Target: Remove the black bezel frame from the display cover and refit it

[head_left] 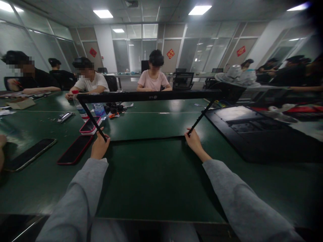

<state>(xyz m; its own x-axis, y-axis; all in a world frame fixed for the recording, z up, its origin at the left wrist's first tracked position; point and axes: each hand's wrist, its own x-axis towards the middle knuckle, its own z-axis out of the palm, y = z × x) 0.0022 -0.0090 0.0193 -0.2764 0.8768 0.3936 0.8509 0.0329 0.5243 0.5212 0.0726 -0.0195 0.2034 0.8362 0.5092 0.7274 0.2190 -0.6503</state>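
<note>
A thin black monitor bezel (pixel 131 96) with an LG logo is held up over the green table (pixel 151 181), its logo bar away from me and higher than the near bar. My left hand (pixel 100 145) is closed around its near left corner. On the opposite side, my right hand (pixel 193 141) grips the near right corner. Through the open middle of the bezel the tabletop shows. To the right lies a large black monitor housing (pixel 242 141) with a lighter panel in it, apart from my right hand.
Left of my left hand lie a red-edged phone (pixel 75 150), a pink-edged phone (pixel 89 126) and a dark phone (pixel 32 154). Behind them stand water bottles (pixel 100 111), partly behind the bezel. A person in pink (pixel 153 80) sits across the table; others sit at both sides.
</note>
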